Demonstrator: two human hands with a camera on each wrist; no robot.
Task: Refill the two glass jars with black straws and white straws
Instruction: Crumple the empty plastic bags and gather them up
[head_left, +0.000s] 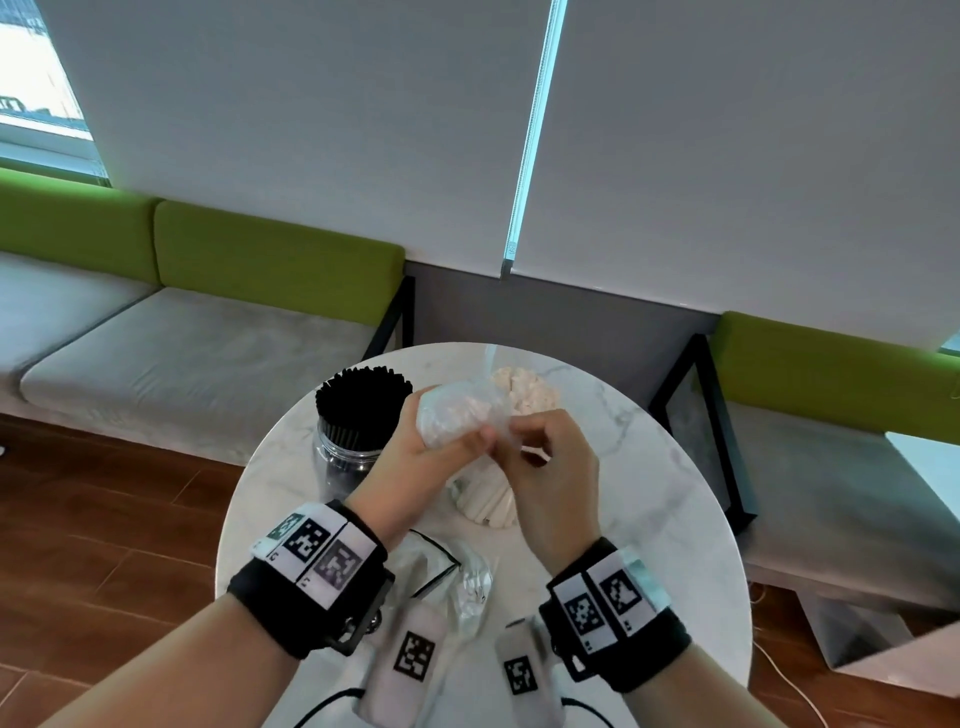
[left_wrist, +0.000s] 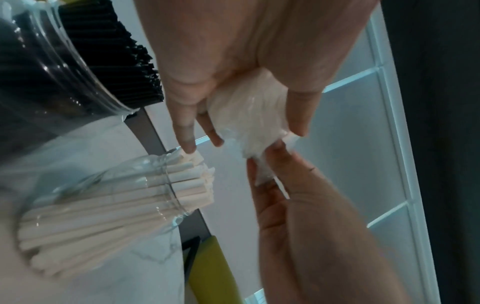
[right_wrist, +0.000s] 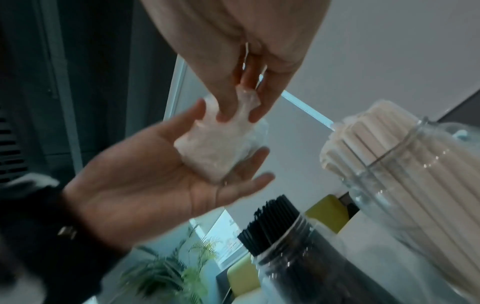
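My left hand (head_left: 441, 441) holds a crumpled clear plastic wrapper (head_left: 457, 410) above the round marble table (head_left: 649, 519). The thumb and fingers of my right hand (head_left: 511, 431) pinch the wrapper's twisted end. From the right wrist, the wrapper (right_wrist: 207, 150) lies across my left hand (right_wrist: 231, 131), and my right hand (right_wrist: 237, 117) nips its top. A glass jar packed with black straws (head_left: 358, 415) stands upright to the left. The jar of white straws (head_left: 524, 395) stands behind my hands, partly hidden. Both jars also show in the left wrist view: black straws (left_wrist: 64, 67), white straws (left_wrist: 103, 201).
Two empty clear bags (head_left: 431, 566) lie on the table near its front edge, between my wrists. Two marker-tagged devices (head_left: 410, 654) lie at the very front. A grey bench with green backrests (head_left: 260, 244) runs behind the table, with wooden floor to the left.
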